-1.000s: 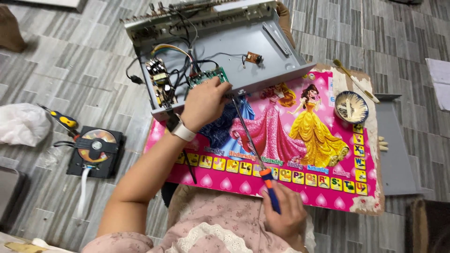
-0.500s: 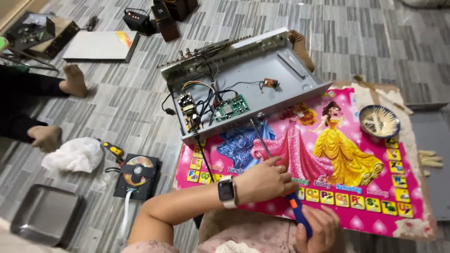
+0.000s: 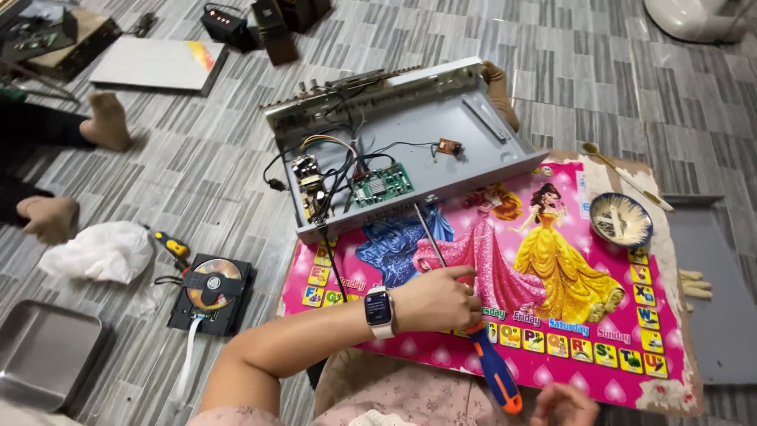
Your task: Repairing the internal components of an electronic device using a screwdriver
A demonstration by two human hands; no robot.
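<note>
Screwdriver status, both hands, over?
Left hand gripping screwdriver over pink mat. Right hand empty, low beside handle. Open metal case ahead, untouched.

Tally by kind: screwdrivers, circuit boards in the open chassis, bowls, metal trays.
Screwdrivers: 2 (blue-orange one under the left hand, yellow-black one)
Circuit boards: 3 (green, tan, small brown)
Bowls: 1
Metal trays: 1
Total: 7

Grey striped plank floor [image 3: 197, 166] under even light — a steel tray [image 3: 43, 355] lower left, a white cloth [image 3: 98, 252], dark boxes [image 3: 272, 24] along the top edge.
</note>
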